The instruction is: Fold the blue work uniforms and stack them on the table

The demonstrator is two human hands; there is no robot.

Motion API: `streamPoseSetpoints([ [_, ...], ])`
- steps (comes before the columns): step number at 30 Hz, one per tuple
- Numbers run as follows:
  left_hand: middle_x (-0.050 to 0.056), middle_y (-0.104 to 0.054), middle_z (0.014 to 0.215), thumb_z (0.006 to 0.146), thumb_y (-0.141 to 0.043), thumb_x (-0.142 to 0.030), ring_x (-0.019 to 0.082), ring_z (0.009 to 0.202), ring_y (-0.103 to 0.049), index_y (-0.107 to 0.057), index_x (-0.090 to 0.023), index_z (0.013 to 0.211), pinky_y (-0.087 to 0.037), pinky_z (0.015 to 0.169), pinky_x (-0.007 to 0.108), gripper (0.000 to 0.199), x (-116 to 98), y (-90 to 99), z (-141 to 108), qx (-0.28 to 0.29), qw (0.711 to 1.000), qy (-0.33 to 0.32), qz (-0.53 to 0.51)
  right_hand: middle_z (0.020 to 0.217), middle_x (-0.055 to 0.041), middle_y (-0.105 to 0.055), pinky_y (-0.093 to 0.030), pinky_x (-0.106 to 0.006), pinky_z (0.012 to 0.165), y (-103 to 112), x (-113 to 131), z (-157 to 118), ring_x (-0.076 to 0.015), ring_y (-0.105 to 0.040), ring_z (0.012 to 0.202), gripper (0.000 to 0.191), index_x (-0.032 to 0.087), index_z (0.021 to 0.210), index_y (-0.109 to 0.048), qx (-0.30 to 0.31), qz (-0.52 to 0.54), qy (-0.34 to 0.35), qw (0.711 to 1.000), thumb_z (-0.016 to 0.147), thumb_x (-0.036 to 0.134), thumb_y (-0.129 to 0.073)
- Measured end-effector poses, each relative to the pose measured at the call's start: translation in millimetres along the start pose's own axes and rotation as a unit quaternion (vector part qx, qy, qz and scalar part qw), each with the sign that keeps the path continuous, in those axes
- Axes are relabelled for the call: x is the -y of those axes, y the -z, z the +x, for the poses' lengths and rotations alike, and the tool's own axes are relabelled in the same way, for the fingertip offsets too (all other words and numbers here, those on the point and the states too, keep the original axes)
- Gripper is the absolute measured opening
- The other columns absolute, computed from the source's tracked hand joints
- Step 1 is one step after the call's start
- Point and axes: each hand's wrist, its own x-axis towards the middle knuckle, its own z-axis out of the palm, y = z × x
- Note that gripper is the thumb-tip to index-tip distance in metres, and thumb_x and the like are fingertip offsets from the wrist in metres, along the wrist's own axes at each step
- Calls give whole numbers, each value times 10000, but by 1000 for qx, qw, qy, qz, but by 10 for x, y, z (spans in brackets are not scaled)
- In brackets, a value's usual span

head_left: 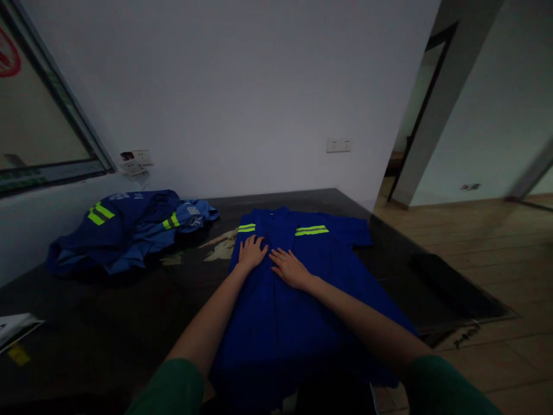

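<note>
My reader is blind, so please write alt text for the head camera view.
A person's left hand and right hand rest on a blue garment with yellow-green stripes, spread on a dark table. Crumpled blue garments lie to the left.

You are touching a shirt [298,314] of matt cloth with smooth yellow-green strips [311,230], while the dark tabletop [173,291] is showing a faint gloss and the floor [488,248] is looking like smooth wood.

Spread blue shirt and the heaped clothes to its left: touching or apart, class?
Apart: the head view shows dark tabletop between the heaped clothes and the spread blue shirt.
</note>
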Motion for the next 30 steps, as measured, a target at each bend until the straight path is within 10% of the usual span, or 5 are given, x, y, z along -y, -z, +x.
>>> streamPoseSetpoints([
  [7, 71, -239, 1569, 938, -249, -535, 302, 1445, -189, -316, -293, 1474, -167, 1127, 590, 592, 41, -60, 124, 90, 996, 4, 20, 1554, -121, -254, -237, -555, 1130, 371, 85, -435, -307, -187, 1440, 510, 169, 1395, -467, 22, 61, -7, 998, 906, 288, -543],
  [12, 54, -193, 1581, 942, -196, -532, 293, 1452, -163, -245, -281, 1505, -150, 1139, 573, 618, 16, -61, 92, 91, 995, 7, 43, 1276, -103, -618, -413, -400, 1046, 955, 75, -1705, -231, -558, 1195, 367, 189, 1208, -635, -44, 237, -87, 967, 903, 366, -532],
  [18, 199, -475, 1413, 919, -428, -413, 402, 1306, -415, -525, -148, 1318, -261, 1045, 643, 489, -167, 206, 153, 56, 996, -28, 66, 705, -70, -686, -453, -236, 429, 1108, -371, -3200, -177, -630, 569, 433, 171, 803, -714, -36, 303, -343, 889, 837, 542, -493],
  [24, 181, -586, 1213, 940, -385, -269, 306, 1171, -527, -605, -110, 1126, -270, 1093, 507, 329, -1322, 361, 386, -33, 987, -150, 42, 922, -110, -738, -557, -321, 648, 563, -442, -3398, -245, -688, 808, 391, 194, 942, -729, -139, 289, -415, 851, 768, 502, -562],
  [30, 108, -485, 1394, 912, -468, -303, 269, 1305, -422, -670, -226, 1123, -286, 1110, 459, 302, -2701, -122, 242, 39, 924, -376, -47, 1029, -127, -716, -564, -359, 775, 108, -257, -3228, -265, -679, 938, 424, 184, 1020, -666, -294, 335, -436, 782, 764, 516, -598],
])
